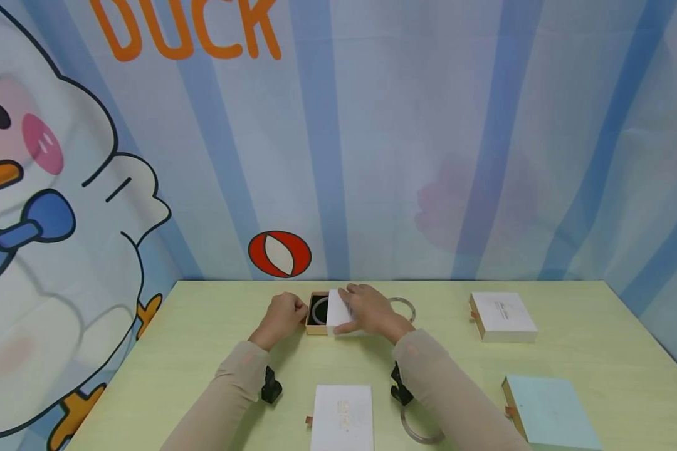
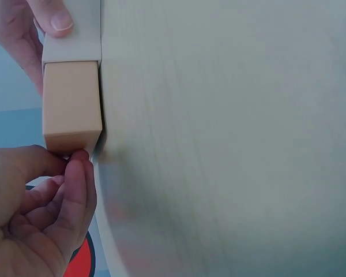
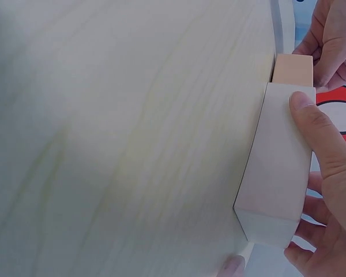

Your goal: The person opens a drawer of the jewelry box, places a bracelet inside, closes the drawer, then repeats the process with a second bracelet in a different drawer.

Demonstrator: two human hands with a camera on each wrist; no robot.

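A drawer-style gift box lies near the table's back edge, its tan drawer (image 1: 317,331) partly out to the left of a white sleeve (image 1: 336,313). Inside the drawer, a silvery bangle (image 1: 313,309) rests on black lining, half covered by the sleeve. My left hand (image 1: 284,316) pinches at the drawer's outer end with thumb and index finger; the fingertips hide whatever tab is there. Across the sleeve, my right hand (image 1: 370,310) grips it, thumb on the near side in the right wrist view and the other fingers behind.
Another bangle (image 1: 414,311) lies behind my right hand, and a third bangle (image 1: 422,440) beside my right forearm. A white box (image 1: 343,416) is in front, a second white box (image 1: 504,316) at back right, and a mint box (image 1: 555,410) at front right. A printed curtain (image 1: 395,156) hangs behind the table.
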